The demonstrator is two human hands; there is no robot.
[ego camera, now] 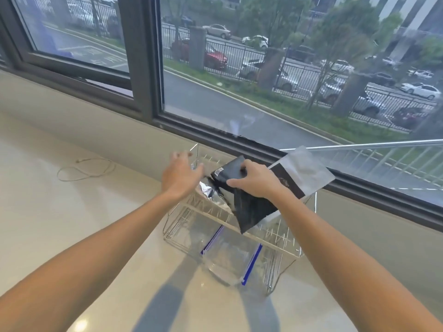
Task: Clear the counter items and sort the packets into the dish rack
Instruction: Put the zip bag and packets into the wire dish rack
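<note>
Black packet (242, 202) gripped by right hand (254, 180) — left hand (179, 173) spread (empty) over dish rack (239, 226).

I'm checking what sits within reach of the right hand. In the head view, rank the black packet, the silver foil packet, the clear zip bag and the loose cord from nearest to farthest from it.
1. Black packet: gripped by the right hand.
2. Silver foil packet: just to its left, in the dish rack.
3. Clear zip bag: below, nearer the camera.
4. Loose cord: far left on the counter.

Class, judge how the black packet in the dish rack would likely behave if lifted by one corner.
The black packet looks thin and creased under the right hand, so probably floppy and light. Its glossy film may slip between fingers.
</note>
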